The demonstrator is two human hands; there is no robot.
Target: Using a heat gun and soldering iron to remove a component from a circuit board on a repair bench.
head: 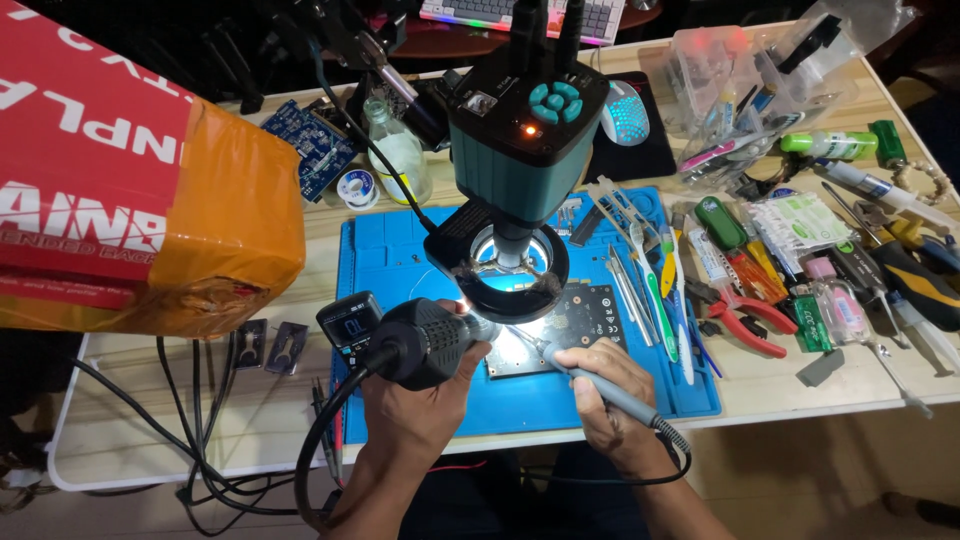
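My left hand [415,405] grips a black hot-air handle [425,340] with a small display, its nozzle aimed at a dark circuit board [580,315] on the blue work mat [385,255]. In my right hand [600,385] is a grey soldering pen [605,390], held like a pencil with its tip on the board. A teal digital microscope [525,130] with a lit ring light [515,270] hangs right above the board and hides part of it.
Tweezers, brushes and red pliers [745,325] lie along the mat's right side. Bottles and small tools crowd the right of the table. A red and orange parcel [130,190] fills the left. Black cables [200,440] trail off the front left edge.
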